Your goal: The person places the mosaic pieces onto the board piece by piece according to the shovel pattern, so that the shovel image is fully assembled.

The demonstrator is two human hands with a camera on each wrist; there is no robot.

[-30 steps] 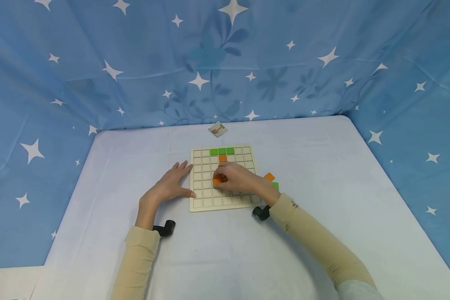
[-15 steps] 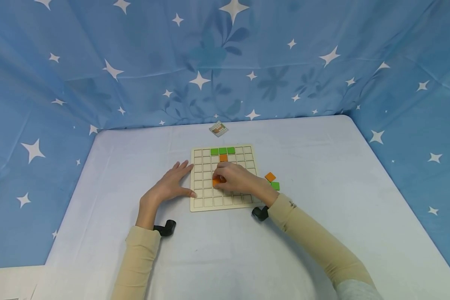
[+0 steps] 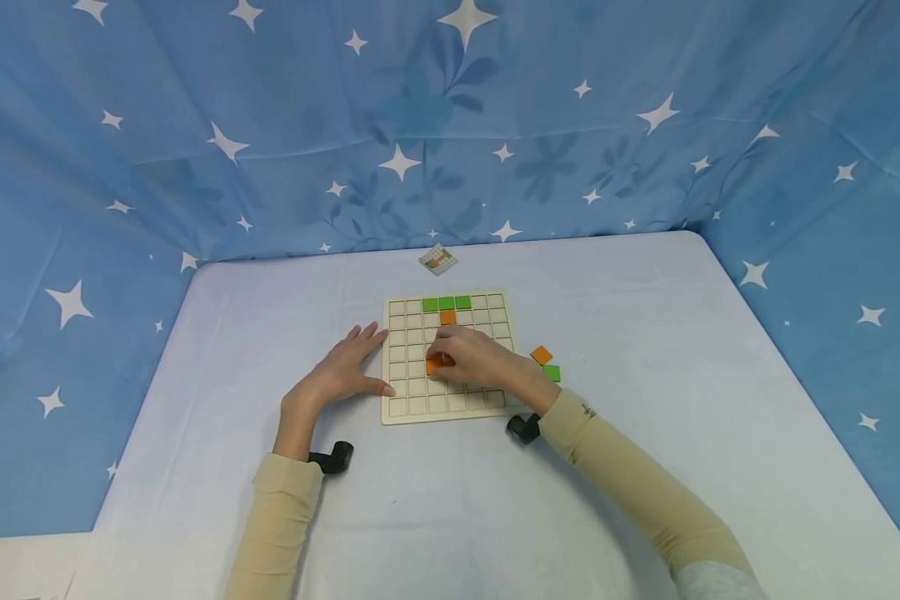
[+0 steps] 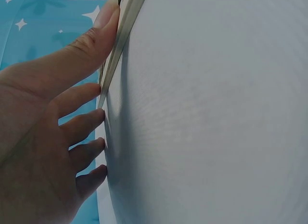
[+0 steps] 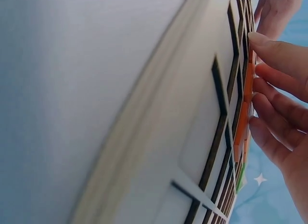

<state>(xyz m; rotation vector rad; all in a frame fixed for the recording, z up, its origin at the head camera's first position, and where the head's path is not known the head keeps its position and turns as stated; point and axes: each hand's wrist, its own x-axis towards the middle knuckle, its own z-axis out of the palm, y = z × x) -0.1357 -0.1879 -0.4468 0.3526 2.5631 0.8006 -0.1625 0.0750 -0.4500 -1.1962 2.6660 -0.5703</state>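
A pale wooden grid board [image 3: 417, 406] lies mid-table, with three green tiles [image 3: 446, 303] in its far row and an orange tile [image 3: 447, 317] under the middle one. My right hand [image 3: 474, 357] reaches over the board, thumb and fingers bent around an orange tile [image 3: 432, 366]; other squares are covered by the hand. In the right wrist view the fingertips of the hand [image 5: 284, 94] touch orange tiles [image 5: 241, 132]. My left hand [image 3: 339, 371] is spread at the board's left edge, its thumb on the rim, as the left wrist view shows for the hand [image 4: 53, 108] too.
Right of the board lie a loose orange tile [image 3: 542, 355] and a green tile [image 3: 551, 373]. A small patterned card [image 3: 438, 259] sits beyond the board's far edge. A blue star-patterned curtain [image 3: 450, 125] surrounds the back and sides of the white table [image 3: 450, 500].
Both hands stay nearly in place, the right one still at the same orange tile. The whole head view has shifted very slightly.
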